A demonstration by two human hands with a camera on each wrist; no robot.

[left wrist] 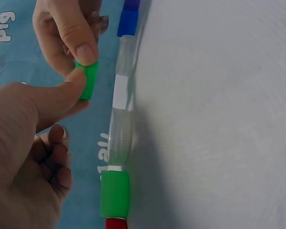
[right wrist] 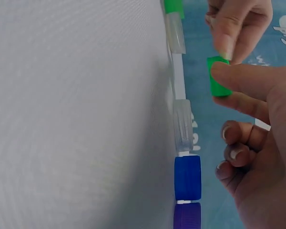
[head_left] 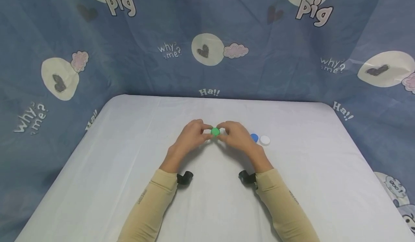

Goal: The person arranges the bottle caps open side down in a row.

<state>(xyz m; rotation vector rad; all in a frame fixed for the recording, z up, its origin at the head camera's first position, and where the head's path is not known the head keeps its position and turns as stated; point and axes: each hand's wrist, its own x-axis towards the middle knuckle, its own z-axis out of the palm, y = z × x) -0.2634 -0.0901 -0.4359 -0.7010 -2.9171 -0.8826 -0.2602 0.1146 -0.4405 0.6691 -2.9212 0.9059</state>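
Note:
Between my two hands is a small green bottle cap (head_left: 215, 131), raised off the white table. My left hand (head_left: 192, 137) pinches its left side with thumb and forefinger. From the right, my right hand (head_left: 238, 137) pinches the same green cap. In the left wrist view, the green cap (left wrist: 89, 82) stands on edge between both thumbs. The right wrist view shows the green cap (right wrist: 218, 81) with the right thumb (right wrist: 243, 78) against its face and the other fingers loosely curled below.
Blue cap (head_left: 254, 137) and white cap (head_left: 264, 140) lie beside my right wrist. Wrist views show a row of caps on the white table (head_left: 291, 198): another green cap (left wrist: 115, 193), a red cap (left wrist: 116, 223), clear caps (right wrist: 183, 125), a purple cap (right wrist: 187, 217). Patterned blue cloth (head_left: 155, 76) hangs behind.

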